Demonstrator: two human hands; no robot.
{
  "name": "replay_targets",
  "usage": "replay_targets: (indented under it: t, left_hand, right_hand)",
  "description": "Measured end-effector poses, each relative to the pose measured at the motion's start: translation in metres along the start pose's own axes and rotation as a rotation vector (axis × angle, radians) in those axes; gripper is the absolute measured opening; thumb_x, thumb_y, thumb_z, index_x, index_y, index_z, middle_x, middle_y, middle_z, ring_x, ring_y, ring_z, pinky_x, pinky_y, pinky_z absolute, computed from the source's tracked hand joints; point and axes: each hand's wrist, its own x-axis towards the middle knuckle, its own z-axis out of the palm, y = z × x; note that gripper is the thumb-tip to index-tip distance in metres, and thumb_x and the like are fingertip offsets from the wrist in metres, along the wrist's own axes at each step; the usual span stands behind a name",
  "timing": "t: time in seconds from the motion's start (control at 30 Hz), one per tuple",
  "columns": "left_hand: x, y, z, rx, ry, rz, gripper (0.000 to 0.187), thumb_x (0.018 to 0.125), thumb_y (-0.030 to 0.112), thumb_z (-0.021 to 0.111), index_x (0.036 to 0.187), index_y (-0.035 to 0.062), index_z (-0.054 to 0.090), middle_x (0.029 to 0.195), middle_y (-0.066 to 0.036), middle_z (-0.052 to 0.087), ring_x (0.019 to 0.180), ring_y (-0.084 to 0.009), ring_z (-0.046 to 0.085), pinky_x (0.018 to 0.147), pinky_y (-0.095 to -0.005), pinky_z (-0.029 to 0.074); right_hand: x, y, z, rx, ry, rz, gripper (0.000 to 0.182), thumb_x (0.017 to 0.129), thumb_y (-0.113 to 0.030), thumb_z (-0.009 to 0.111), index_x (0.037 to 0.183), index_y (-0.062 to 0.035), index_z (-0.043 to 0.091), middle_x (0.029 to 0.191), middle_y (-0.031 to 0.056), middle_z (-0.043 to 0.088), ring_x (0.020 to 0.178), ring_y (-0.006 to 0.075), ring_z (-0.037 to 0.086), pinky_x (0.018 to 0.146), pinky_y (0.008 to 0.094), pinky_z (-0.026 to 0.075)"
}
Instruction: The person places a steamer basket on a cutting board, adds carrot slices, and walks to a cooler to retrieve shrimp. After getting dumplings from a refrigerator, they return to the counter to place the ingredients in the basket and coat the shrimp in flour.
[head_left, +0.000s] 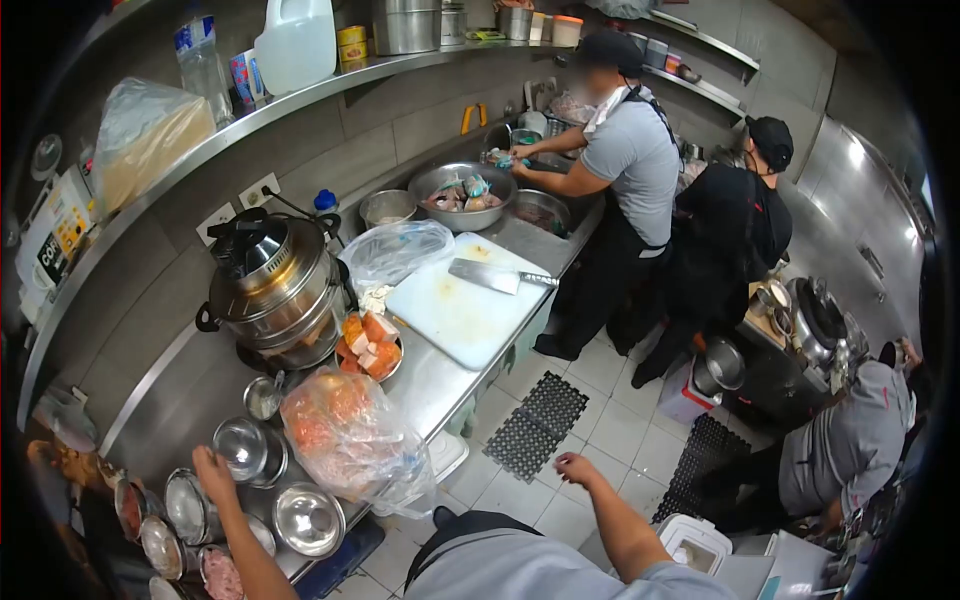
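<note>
My left hand (pixel 213 477) is over the steel counter, between a shiny metal pot (pixel 243 450) and a lidded metal container (pixel 188 507). Its fingers point away from me and are too small to make out. My right hand (pixel 575 468) hangs in the air over the tiled floor, fingers curled in, with nothing visible in it. Between my arms lies a clear plastic bag (pixel 350 440) with orange pieces inside. Beside that bag stands a metal bowl (pixel 308 520). Orange-and-white chunks (pixel 368 345) fill a bowl behind the bag.
A cleaver (pixel 485 274) lies on a white cutting board (pixel 440 310). A large steamer pot (pixel 275 290) stands against the wall under a loaded shelf (pixel 300 95). One person (pixel 625 140) works at a basin (pixel 460 190); two others stand to the right. Black mats (pixel 535 425) lie on the floor.
</note>
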Motion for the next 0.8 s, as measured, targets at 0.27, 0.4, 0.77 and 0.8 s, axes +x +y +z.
replay_targets:
  t: [0.27,0.4,0.77,0.8]
  left_hand:
    - [-0.032,-0.025,0.009,-0.091,0.065,0.062,0.03,0.077,-0.012,0.05,0.105,-0.0053,0.057,0.117,-0.019,0.059,0.109,-0.0374,0.058,0.098,-0.0387,0.044]
    - [-0.033,-0.049,-0.017,-0.167,0.313,-0.158,0.035,0.088,0.001,0.055,0.121,-0.0081,0.059,0.118,-0.019,0.064,0.106,-0.034,0.061,0.101,-0.0394,0.043]
    - [-0.267,0.206,-0.042,0.096,0.279,-0.518,0.054,0.096,0.035,0.061,0.138,0.0009,0.056,0.131,-0.019,0.063,0.119,-0.0324,0.06,0.109,-0.0481,0.043]
    - [-0.306,0.227,-0.026,0.524,0.077,-0.412,0.058,0.096,0.051,0.064,0.135,0.0076,0.061,0.129,-0.017,0.067,0.121,-0.0339,0.063,0.112,-0.0559,0.044]
  right_hand:
    - [0.043,-0.009,0.034,-0.305,-0.441,0.13,0.041,0.088,-0.044,0.075,0.113,-0.0124,0.069,0.085,0.0051,0.072,0.069,0.0195,0.068,0.053,0.035,0.051]
    - [0.076,-0.062,0.022,-0.265,-0.317,-0.035,0.04,0.091,-0.042,0.074,0.108,-0.0066,0.071,0.076,0.0062,0.067,0.061,0.0141,0.061,0.05,0.0324,0.049]
    - [0.07,-0.278,0.055,-0.308,-1.359,-0.623,0.069,0.096,-0.036,0.074,0.15,-0.0086,0.043,0.116,0.0102,0.069,0.1,0.0163,0.065,0.087,0.0305,0.053]
    - [0.061,-0.29,0.052,-0.247,-1.479,-0.58,0.071,0.095,-0.035,0.074,0.152,-0.0084,0.041,0.116,0.0099,0.068,0.097,0.0152,0.065,0.085,0.0297,0.054]
